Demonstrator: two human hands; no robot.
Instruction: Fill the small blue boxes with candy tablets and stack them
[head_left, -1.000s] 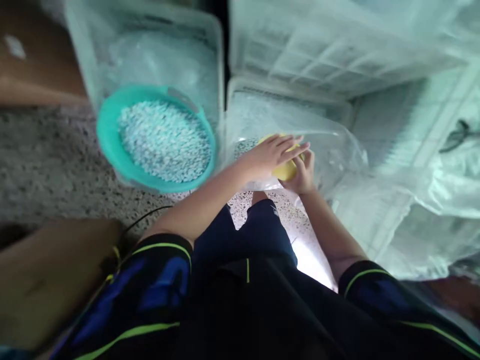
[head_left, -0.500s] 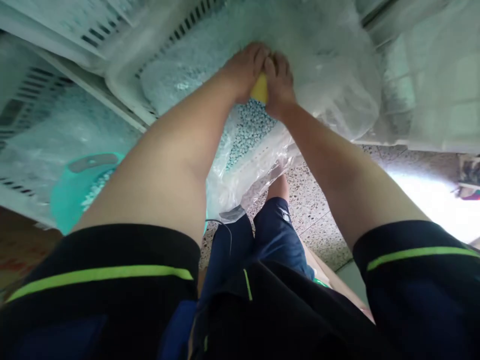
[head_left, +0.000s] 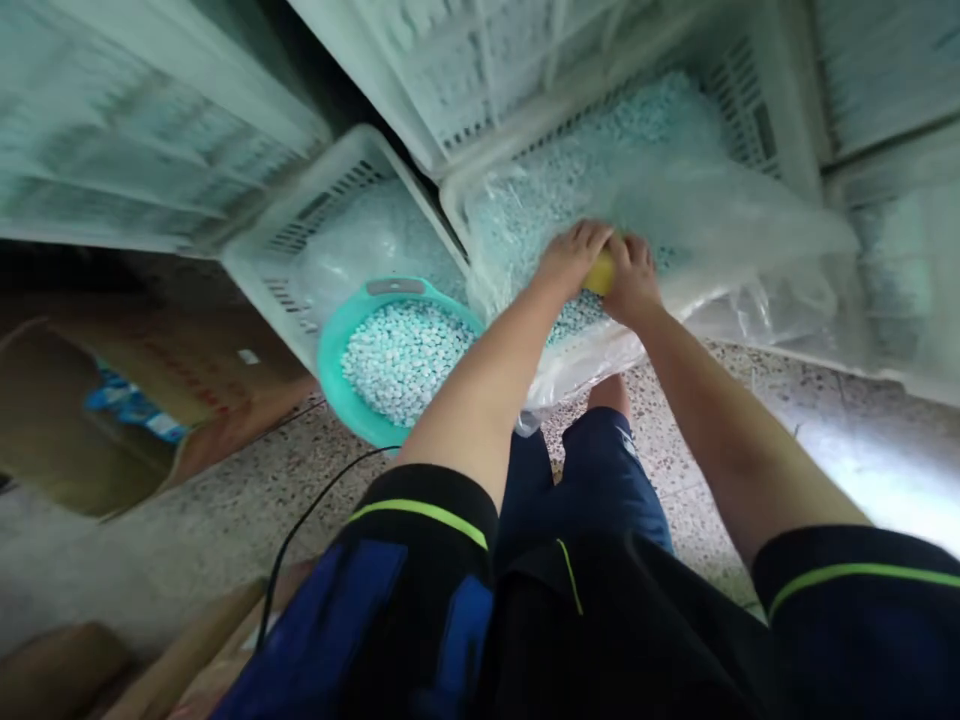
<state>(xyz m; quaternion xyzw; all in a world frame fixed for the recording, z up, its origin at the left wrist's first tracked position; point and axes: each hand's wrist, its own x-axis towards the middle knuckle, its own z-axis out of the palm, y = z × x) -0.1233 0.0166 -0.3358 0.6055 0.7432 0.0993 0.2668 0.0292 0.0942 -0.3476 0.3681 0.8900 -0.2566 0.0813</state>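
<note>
Both my hands meet over an opened clear plastic bag (head_left: 757, 225) that lines a white slatted crate (head_left: 806, 120). Between them is a yellow object (head_left: 601, 274), mostly covered by the fingers, so its kind cannot be made out. My left hand (head_left: 571, 258) is closed on its left side, and my right hand (head_left: 631, 282) grips it from the right. Small pale blue-white pellets (head_left: 576, 318) show in the bag just below the hands. To the left, a turquoise plastic basin (head_left: 330, 355) holds more of these pellets (head_left: 405, 360), partly hidden by my left forearm.
A second white crate (head_left: 259, 250) with bagged contents stands behind the basin. More crates (head_left: 150, 120) are stacked at the back. An open cardboard box (head_left: 247, 400) with blue packets (head_left: 135, 405) lies at left. A black cable (head_left: 300, 535) runs beside my left sleeve over the speckled floor (head_left: 225, 540).
The view has swung left and back, bringing the whole basin and the cardboard box into sight. My hands still hold the yellow object together over the bag.
</note>
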